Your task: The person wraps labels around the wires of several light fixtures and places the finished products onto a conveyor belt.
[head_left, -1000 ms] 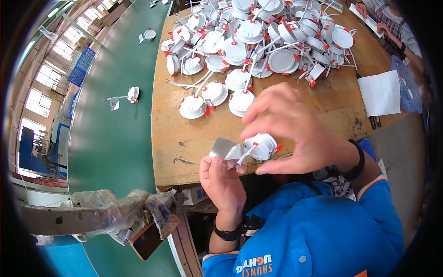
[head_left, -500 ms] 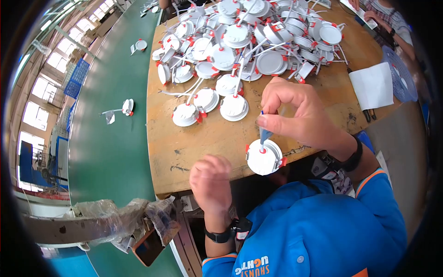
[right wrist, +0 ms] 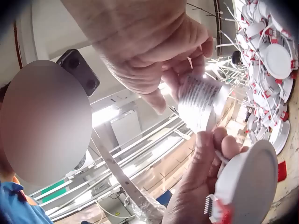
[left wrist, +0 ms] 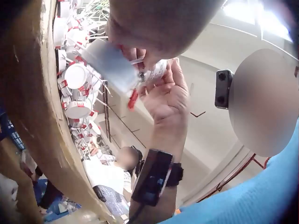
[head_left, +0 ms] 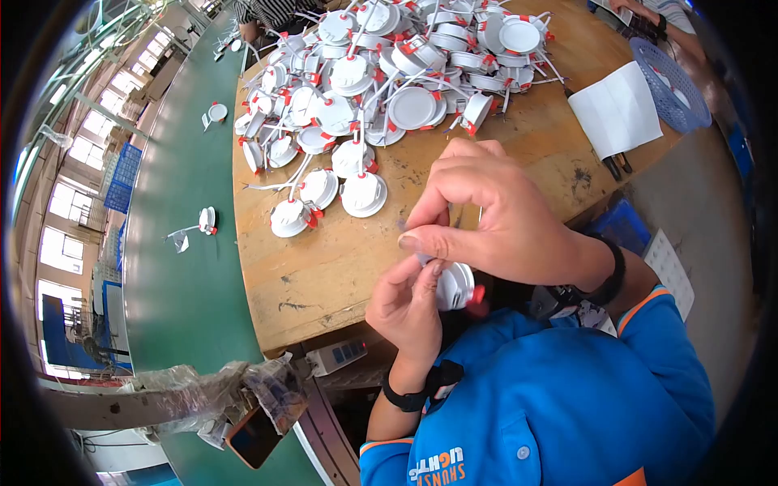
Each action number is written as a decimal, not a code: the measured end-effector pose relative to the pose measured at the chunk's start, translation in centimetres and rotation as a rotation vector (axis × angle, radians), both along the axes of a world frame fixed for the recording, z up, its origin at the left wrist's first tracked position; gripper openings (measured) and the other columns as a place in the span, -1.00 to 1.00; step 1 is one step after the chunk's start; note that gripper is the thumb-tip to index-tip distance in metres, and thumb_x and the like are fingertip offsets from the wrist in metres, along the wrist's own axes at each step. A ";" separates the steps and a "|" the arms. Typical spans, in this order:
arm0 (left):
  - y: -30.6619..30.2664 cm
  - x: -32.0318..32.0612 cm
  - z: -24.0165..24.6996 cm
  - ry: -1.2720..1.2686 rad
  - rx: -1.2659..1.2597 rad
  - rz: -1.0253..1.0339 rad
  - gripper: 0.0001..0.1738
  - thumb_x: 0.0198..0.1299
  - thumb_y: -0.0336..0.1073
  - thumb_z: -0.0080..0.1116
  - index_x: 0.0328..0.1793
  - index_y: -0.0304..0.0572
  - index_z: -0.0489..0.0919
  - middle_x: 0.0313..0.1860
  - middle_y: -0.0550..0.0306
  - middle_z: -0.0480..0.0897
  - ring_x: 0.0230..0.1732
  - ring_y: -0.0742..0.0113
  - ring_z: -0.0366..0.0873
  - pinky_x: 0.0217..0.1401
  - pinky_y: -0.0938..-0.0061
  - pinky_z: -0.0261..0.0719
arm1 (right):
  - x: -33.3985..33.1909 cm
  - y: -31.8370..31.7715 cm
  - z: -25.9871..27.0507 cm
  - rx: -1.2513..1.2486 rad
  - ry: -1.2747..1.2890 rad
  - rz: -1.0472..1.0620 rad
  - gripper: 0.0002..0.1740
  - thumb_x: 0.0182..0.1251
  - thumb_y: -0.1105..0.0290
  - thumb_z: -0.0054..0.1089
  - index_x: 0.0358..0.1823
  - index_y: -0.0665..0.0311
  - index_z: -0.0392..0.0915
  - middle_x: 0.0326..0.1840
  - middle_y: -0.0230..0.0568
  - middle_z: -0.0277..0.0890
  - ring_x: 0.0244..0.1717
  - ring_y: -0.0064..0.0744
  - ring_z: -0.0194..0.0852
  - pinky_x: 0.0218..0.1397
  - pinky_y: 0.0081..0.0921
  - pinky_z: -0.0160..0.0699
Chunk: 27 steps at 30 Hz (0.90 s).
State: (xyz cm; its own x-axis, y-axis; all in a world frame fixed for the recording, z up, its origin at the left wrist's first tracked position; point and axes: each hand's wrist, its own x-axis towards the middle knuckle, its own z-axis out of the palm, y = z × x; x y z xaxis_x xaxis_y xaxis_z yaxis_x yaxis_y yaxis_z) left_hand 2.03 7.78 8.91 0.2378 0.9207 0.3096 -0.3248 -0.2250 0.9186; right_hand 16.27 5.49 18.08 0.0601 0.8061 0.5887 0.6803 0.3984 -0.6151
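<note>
A round white downlight (head_left: 455,286) with red spring clips hangs over the table's near edge, close beside my left hand (head_left: 409,304). That hand's thumb and fingers pinch the lamp's short cable (right wrist: 223,157) near the foot of a printed label (right wrist: 198,100). From above, my right hand (head_left: 494,219) pinches the upper part of this label, its fingers partly behind it in the right wrist view. The label's smooth silvery side (left wrist: 110,65) faces the left wrist view. In the head view the fingers hide most of the label.
A large pile of downlights (head_left: 352,77) covers the far part of the wooden table (head_left: 324,275). A white sheet (head_left: 616,109) and a blue basket (head_left: 668,85) stand at right. Along the left runs a green conveyor belt (head_left: 182,267) carrying another labelled lamp (head_left: 207,219).
The right hand went from open beside the lamp to holding it up by label and cable. My left hand let go, drew away, then came back to pinch the cable. The head view turned right.
</note>
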 end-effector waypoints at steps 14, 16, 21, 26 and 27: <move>0.7 0.1 -1.7 -0.262 -0.562 -0.266 -0.86 0.17 -0.51 0.03 -0.14 -0.40 0.48 -0.31 -0.09 0.60 -0.41 0.27 0.60 -0.26 0.40 0.62 | 3.4 -2.8 -4.1 -0.298 0.535 0.018 -0.78 0.09 0.37 0.25 -0.24 0.31 0.57 -0.45 -0.41 0.39 -0.42 -0.64 0.31 -0.29 -0.66 0.30; 0.9 0.3 -1.9 -0.286 -0.581 -0.275 -0.83 0.15 -0.55 0.03 -0.11 -0.42 0.48 -0.29 -0.12 0.61 -0.40 0.25 0.60 -0.27 0.40 0.62 | 3.2 -2.6 -4.9 -0.315 0.540 0.008 -0.77 0.08 0.37 0.27 -0.24 0.30 0.57 -0.48 -0.43 0.36 -0.43 -0.66 0.29 -0.33 -0.66 0.29; 1.2 0.5 -2.2 -0.282 -0.595 -0.278 -0.78 0.15 -0.55 0.04 -0.06 -0.42 0.49 -0.29 -0.09 0.61 -0.39 0.26 0.60 -0.28 0.43 0.62 | 2.8 -2.0 -5.7 -0.398 0.599 -0.021 -0.76 0.08 0.36 0.29 -0.24 0.31 0.56 -0.52 -0.45 0.31 -0.48 -0.69 0.22 -0.40 -0.68 0.24; 0.9 0.0 -2.5 -0.256 -0.633 -0.282 -0.76 0.14 -0.55 0.05 -0.04 -0.42 0.48 -0.30 -0.08 0.61 -0.39 0.27 0.60 -0.28 0.44 0.61 | 2.4 -2.2 -6.9 -0.379 0.667 -0.057 -0.81 0.10 0.43 0.25 -0.26 0.34 0.55 -0.52 -0.47 0.29 -0.52 -0.74 0.19 -0.50 -0.73 0.21; 0.8 -0.1 -2.5 -0.248 -0.639 -0.282 -0.75 0.14 -0.55 0.05 -0.03 -0.42 0.48 -0.30 -0.08 0.61 -0.39 0.27 0.60 -0.27 0.44 0.61 | 2.3 -2.3 -7.1 -0.332 0.641 -0.063 -0.81 0.10 0.44 0.25 -0.26 0.34 0.55 -0.53 -0.47 0.28 -0.52 -0.73 0.18 -0.51 -0.72 0.21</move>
